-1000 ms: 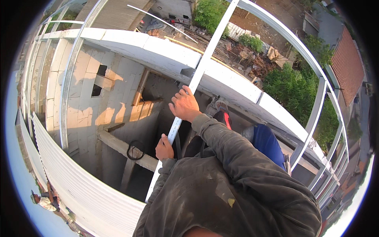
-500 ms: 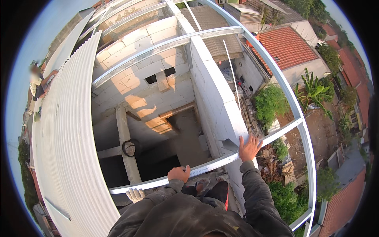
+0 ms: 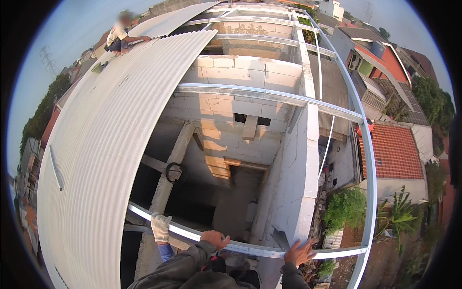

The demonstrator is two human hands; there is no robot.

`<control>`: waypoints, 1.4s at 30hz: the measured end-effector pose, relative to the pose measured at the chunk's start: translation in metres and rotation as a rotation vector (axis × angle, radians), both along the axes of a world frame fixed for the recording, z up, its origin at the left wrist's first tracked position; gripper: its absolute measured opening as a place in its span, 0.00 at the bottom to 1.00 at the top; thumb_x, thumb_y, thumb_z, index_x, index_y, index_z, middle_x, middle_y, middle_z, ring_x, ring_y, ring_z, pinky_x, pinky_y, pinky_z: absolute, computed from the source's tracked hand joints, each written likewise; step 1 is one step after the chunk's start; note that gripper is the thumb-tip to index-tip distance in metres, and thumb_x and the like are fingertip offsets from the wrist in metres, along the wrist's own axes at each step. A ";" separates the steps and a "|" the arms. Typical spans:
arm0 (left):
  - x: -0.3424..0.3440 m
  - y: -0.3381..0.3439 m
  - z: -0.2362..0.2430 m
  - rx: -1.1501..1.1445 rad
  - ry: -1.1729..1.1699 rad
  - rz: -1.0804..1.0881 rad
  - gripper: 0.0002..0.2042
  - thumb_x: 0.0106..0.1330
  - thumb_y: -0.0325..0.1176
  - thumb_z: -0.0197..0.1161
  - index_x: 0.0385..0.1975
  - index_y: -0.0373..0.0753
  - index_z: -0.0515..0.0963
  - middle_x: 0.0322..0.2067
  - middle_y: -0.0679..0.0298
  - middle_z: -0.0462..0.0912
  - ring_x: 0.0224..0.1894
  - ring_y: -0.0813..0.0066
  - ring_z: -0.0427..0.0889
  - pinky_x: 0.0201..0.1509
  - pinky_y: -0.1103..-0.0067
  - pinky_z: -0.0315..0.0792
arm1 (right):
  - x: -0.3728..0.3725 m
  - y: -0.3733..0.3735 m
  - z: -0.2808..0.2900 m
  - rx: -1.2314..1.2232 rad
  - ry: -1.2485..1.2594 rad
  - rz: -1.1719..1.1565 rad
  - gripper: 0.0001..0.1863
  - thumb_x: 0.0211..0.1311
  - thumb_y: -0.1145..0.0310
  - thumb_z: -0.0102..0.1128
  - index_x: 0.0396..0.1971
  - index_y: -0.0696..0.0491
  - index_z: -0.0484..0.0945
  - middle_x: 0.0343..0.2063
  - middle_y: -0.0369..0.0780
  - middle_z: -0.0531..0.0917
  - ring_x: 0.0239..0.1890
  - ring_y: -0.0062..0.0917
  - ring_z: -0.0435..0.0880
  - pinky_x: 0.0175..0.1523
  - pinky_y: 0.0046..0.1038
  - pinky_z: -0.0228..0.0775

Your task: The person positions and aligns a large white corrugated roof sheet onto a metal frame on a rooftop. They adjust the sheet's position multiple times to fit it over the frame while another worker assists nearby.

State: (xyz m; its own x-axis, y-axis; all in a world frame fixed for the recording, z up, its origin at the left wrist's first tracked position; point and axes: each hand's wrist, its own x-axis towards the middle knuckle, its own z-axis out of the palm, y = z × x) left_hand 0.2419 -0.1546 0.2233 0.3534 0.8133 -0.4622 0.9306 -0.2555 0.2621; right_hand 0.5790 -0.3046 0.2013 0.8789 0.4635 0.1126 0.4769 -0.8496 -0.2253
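A gloved hand (image 3: 160,227) has reached the beam (image 3: 260,251) lying under the left hand (image 3: 215,239).

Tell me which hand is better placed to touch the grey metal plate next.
Probably the right hand: it lies open on the silvery metal roof beam, close beside the grey metal plate. The left hand curls over the same beam, farther away, near a co-worker's gloved hand.

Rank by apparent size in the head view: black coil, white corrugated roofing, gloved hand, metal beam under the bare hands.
1. White corrugated roofing
2. Metal beam
3. Gloved hand and black coil: too alike to rank; the hand also looks nearer the camera.
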 end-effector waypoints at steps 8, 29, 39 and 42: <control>-0.005 0.007 0.008 -0.083 -0.022 0.030 0.29 0.69 0.63 0.53 0.34 0.44 0.92 0.31 0.54 0.90 0.39 0.51 0.90 0.46 0.59 0.82 | 0.001 -0.001 -0.011 -0.083 -0.002 -0.002 0.31 0.77 0.49 0.47 0.69 0.55 0.69 0.56 0.43 0.84 0.64 0.38 0.75 0.81 0.56 0.34; -0.016 0.004 0.005 -0.126 -0.006 0.051 0.31 0.71 0.64 0.51 0.35 0.43 0.91 0.31 0.53 0.90 0.39 0.51 0.90 0.47 0.59 0.82 | -0.009 0.005 -0.001 -0.136 -0.007 -0.005 0.34 0.77 0.46 0.45 0.69 0.58 0.70 0.52 0.45 0.85 0.59 0.43 0.79 0.81 0.59 0.37; -0.013 0.003 0.003 -0.109 -0.006 0.026 0.31 0.70 0.65 0.51 0.34 0.43 0.92 0.31 0.53 0.90 0.40 0.52 0.90 0.47 0.58 0.82 | 0.003 -0.007 -0.025 -0.073 -0.017 -0.014 0.32 0.75 0.48 0.48 0.66 0.58 0.72 0.55 0.46 0.84 0.62 0.42 0.78 0.82 0.58 0.37; -0.012 -0.001 -0.002 -0.092 0.011 0.051 0.31 0.69 0.65 0.52 0.34 0.44 0.92 0.32 0.53 0.90 0.40 0.51 0.90 0.47 0.59 0.83 | -0.001 -0.001 -0.007 -0.078 -0.002 0.042 0.33 0.76 0.49 0.47 0.68 0.61 0.69 0.57 0.49 0.83 0.63 0.42 0.75 0.82 0.56 0.33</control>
